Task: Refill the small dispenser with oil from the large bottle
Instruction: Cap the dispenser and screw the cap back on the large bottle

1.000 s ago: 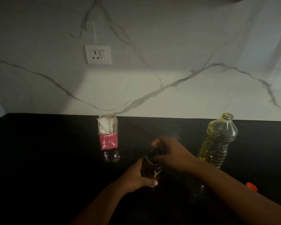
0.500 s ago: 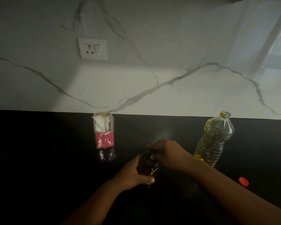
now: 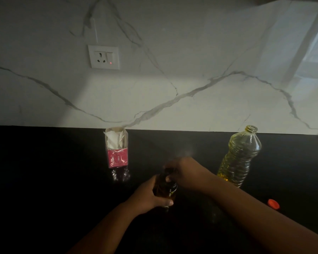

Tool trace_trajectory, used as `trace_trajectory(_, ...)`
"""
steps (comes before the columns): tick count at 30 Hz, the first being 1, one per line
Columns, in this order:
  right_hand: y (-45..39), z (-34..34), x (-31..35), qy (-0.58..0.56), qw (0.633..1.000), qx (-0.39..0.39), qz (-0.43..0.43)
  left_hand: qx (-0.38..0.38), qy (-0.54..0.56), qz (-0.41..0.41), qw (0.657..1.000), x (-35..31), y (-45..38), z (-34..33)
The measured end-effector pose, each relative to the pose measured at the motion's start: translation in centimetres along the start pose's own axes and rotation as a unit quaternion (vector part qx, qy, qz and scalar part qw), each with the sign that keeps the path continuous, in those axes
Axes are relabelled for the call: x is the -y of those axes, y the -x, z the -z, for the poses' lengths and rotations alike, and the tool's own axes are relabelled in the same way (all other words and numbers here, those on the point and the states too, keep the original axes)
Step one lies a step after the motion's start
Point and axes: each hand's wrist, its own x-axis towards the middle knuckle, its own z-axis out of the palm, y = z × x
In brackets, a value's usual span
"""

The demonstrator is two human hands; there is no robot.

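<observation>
While the left hand [image 3: 147, 197] wraps around the body of the small dispenser [image 3: 165, 189] from its left side, thumb across the front near the base, the right hand [image 3: 187, 173] reaches in from the right and closes its fingertips [image 3: 168, 178] on the dispenser's dark top. Both forearms enter from the lower edge of the view and converge on this one object, which stands upright on the black counter [image 3: 44, 180], roughly at the centre of the scene. The left hand is curled firmly around the dispenser; the right hand is pinched narrow on its cap, palm facing down. Dim light hides the finer details of the cap and of the grip.

One large bottle [image 3: 240, 156] stands to the right of the hands, just behind the right wrist and apart from the dispenser. Its neck is uncapped, and yellow oil fills most of it. One red cap [image 3: 273, 204] lies on the counter to the right of the right forearm, nearer the viewer than the bottle. One pink and white carton [image 3: 116, 148], open at the top with white paper showing inside, stands to the left of the dispenser, near the back of the counter. One white wall socket [image 3: 103, 57], with a small red light, is fixed to the marble wall [image 3: 209, 52] above the carton.
</observation>
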Motion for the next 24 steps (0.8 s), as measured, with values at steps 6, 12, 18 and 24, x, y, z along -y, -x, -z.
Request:
trace_trajectory(6,-0.3,0.3,-0.1,0.024,0.999,0.024,0.005,0.007,0.007,0.004,1.0,-0.3,0.2,0.1)
trace_trajectory(12,-0.4,0.6,0.1,0.073,0.996,0.053,0.023,0.006,0.001,0.004,1.0,-0.3,0.3,0.0)
trace_trajectory(18,0.1,-0.6,-1.0,0.028,0.999,0.027,0.008,-0.032,-0.144,0.005,0.989,-1.1,1.1,-0.5)
trace_trajectory(24,2.9,0.3,-1.3,-0.001,0.996,-0.085,0.002,-0.217,-0.171,-0.192,0.942,-3.6,1.5,-2.0)
